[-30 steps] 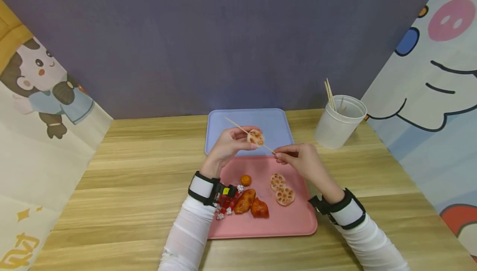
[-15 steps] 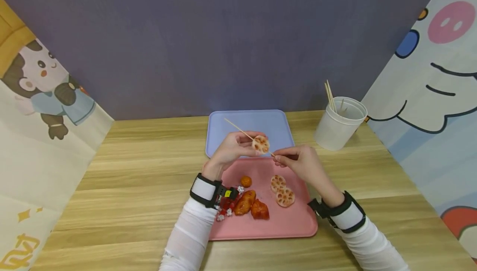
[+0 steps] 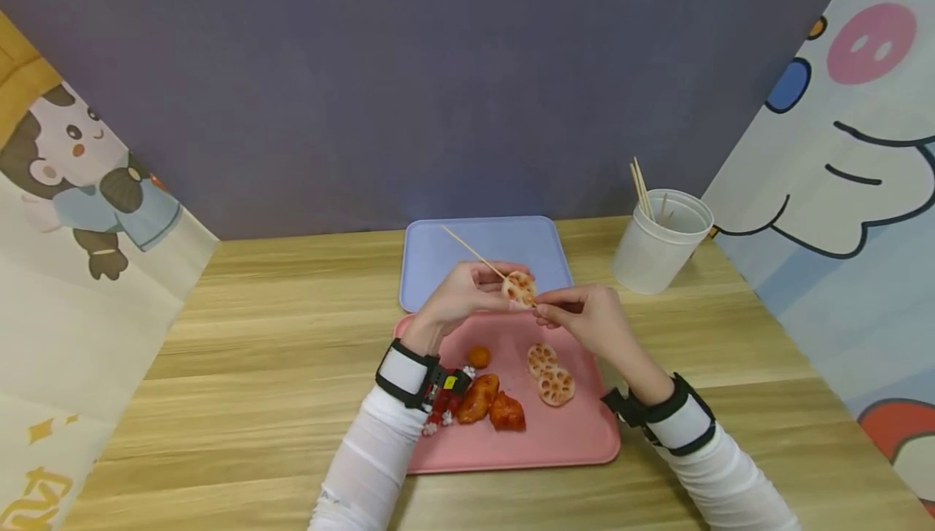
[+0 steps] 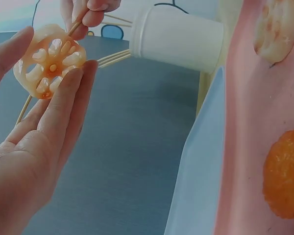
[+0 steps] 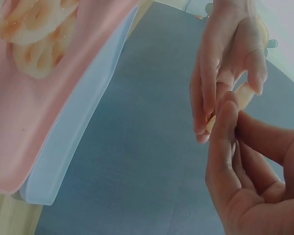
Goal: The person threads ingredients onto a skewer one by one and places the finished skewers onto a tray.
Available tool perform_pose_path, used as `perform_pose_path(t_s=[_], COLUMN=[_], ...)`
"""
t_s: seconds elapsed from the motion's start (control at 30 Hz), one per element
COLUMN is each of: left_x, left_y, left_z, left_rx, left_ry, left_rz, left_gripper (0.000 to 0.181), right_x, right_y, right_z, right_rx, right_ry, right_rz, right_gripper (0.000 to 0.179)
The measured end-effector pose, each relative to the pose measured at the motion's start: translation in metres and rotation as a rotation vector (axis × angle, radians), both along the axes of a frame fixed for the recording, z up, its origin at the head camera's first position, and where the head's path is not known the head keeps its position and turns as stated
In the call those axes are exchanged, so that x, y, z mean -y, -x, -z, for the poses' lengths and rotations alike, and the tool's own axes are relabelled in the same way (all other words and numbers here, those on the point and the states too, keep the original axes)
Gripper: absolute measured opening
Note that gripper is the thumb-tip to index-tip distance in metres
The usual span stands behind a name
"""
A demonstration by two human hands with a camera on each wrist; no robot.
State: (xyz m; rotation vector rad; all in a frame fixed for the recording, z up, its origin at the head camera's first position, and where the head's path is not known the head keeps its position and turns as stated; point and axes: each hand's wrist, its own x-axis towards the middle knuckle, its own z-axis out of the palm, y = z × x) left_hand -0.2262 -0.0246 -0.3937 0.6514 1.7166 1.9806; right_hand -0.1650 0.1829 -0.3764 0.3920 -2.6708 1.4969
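Between its thumb and fingers my left hand [image 3: 463, 295] holds a browned lotus root slice [image 3: 519, 290], raised over the seam between the two trays. A thin wooden skewer [image 3: 471, 250] runs through the slice, its long end sticking out toward the upper left. Thumb and fingertips of my right hand [image 3: 592, 316] pinch the other end, right at the slice's edge. In the left wrist view the slice [image 4: 51, 61] faces the camera, with the skewer [image 4: 23, 110] showing below it. Seen from the right wrist, the pinching fingers cover most of the slice [image 5: 244, 95].
The pink tray [image 3: 577, 433] bears two more lotus slices [image 3: 557, 386], an orange ball [image 3: 478, 356], two glazed reddish-brown pieces [image 3: 478, 399] and red-and-white items partly behind the left wrist. Behind it lies a blue tray [image 3: 540, 247]. A white tub [image 3: 653, 251] with skewers stands at right.
The lotus slice has slid along the skewer toward my right hand, carried by the left. Less skewer shows between the slice and my right fingertips. The right hand stays nearly still.
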Motion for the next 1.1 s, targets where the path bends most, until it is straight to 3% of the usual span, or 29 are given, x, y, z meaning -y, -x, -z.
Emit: perform_pose_path(t_s=[0.23, 0.47, 0.6, 0.87, 1.1], left_x=[0.001, 0.001, -0.001, -0.026, -0.046], left_y=[-0.001, 0.001, 0.004, 0.001, -0.011], left_z=[-0.002, -0.004, -0.002, 0.004, 0.012], left_rx=[-0.001, -0.083, -0.208, -0.578, -0.729], left_ry=[0.002, 0.056, 0.211, 0.684, 0.932], left_rz=[0.015, 0.018, 0.031, 0.116, 0.184], left_gripper=[0.044, 0.05, 0.05, 0.042, 0.041], right_x=[0.0, -0.003, -0.01, -0.033, -0.052], right_y=[-0.001, 0.002, 0.005, 0.006, 0.004], right_z=[-0.001, 0.002, 0.006, 0.012, 0.012], right_rx=[0.004, 0.008, -0.001, -0.039, -0.045], right_ry=[0.005, 0.038, 0.078, 0.081, 0.033], right_rz=[0.002, 0.029, 0.033, 0.07, 0.121], right_gripper=[0.015, 0.015, 0.016, 0.019, 0.021])
